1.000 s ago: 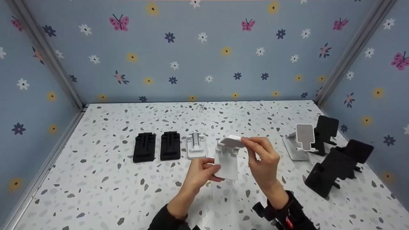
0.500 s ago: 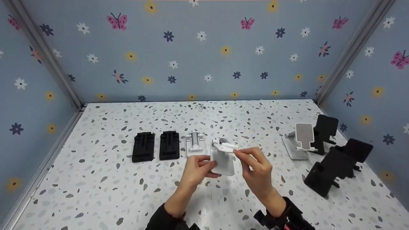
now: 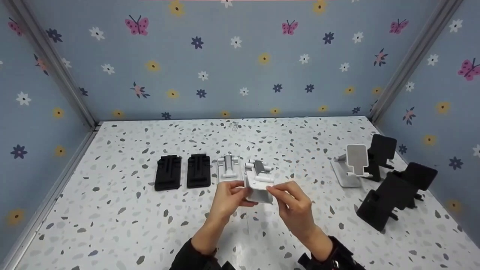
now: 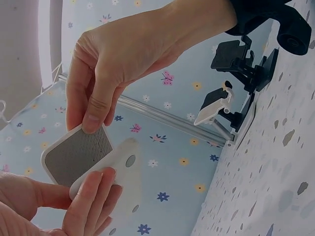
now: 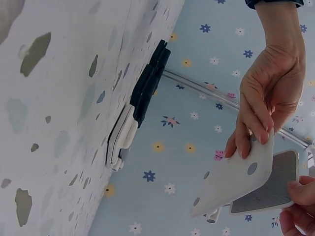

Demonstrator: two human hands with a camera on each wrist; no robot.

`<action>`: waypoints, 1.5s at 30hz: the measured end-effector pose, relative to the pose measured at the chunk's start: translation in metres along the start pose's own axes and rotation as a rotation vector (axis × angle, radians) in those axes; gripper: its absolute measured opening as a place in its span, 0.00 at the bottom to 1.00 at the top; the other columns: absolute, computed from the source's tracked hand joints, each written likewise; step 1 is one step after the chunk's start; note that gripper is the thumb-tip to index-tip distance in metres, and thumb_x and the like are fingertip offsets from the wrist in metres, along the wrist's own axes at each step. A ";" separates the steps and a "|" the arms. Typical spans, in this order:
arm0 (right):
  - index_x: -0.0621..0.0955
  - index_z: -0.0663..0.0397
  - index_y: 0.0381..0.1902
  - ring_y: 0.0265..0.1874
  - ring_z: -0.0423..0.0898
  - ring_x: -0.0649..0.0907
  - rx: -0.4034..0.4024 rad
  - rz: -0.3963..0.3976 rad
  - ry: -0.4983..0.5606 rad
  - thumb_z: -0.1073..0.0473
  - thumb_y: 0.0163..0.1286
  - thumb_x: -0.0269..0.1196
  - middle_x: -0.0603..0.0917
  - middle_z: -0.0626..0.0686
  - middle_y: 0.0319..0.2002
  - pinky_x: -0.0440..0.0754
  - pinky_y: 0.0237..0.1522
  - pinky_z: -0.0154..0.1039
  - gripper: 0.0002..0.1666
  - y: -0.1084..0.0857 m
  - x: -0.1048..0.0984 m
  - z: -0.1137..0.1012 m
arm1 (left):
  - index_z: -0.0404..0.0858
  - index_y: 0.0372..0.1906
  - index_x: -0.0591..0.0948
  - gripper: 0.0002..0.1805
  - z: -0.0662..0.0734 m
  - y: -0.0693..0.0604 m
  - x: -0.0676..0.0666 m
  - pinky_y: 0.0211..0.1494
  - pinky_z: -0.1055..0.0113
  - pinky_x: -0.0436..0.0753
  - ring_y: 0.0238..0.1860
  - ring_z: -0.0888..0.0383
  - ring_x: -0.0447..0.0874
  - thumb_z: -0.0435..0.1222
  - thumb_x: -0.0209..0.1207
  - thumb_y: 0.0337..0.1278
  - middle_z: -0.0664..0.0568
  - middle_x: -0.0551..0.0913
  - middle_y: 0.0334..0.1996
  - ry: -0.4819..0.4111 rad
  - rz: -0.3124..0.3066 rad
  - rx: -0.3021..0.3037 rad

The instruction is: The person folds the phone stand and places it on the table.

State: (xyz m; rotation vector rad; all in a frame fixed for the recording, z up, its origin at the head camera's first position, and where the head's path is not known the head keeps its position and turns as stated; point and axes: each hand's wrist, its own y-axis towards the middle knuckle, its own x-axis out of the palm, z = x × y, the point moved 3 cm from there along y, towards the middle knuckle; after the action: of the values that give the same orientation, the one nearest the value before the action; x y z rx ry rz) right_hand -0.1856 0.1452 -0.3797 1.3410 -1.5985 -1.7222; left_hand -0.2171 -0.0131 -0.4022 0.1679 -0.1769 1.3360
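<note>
Between both hands a white folding stand (image 3: pixel 258 180) is held above the table. The left hand (image 3: pixel 226 200) grips its base plate (image 5: pixel 238 179) by the side edge, fingers on the underside and thumb on the other face. The right hand (image 3: pixel 296 206) pinches the edge of the grey-padded plate (image 4: pixel 78 156) between thumb and fingers. In the wrist views the padded plate stands at a narrow angle to the base. Just left of the held stand, a folded white stand (image 3: pixel 228 168) lies on the table, its near end hidden by the left hand.
Two folded black stands (image 3: pixel 168 172) (image 3: pixel 198 170) lie to the left. At the right stand an unfolded white stand (image 3: pixel 357 161) and several unfolded black ones (image 3: pixel 395 191). Patterned walls (image 3: pixel 240 75) border the speckled table (image 3: pixel 123 225) at the back and sides.
The padded plate has swung down toward the base, turning its back side with the hinged arm upward. The right hand has moved left and down with it; the left hand keeps its grip.
</note>
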 end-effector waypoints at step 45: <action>0.60 0.78 0.58 0.33 0.45 0.81 1.227 -0.499 0.761 0.56 0.68 0.51 0.78 0.62 0.41 0.82 0.31 0.38 0.31 0.004 0.016 0.057 | 0.13 0.49 0.66 0.18 0.004 0.000 -0.001 0.32 0.61 0.83 0.28 0.45 0.82 0.19 0.43 0.51 0.28 0.79 0.34 0.000 0.001 0.050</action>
State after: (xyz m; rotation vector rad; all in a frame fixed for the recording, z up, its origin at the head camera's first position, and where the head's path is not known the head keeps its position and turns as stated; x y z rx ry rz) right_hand -0.2424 0.1601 -0.3896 2.6498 -1.8820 -0.0342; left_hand -0.2175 -0.0147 -0.3988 0.2104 -0.1436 1.3421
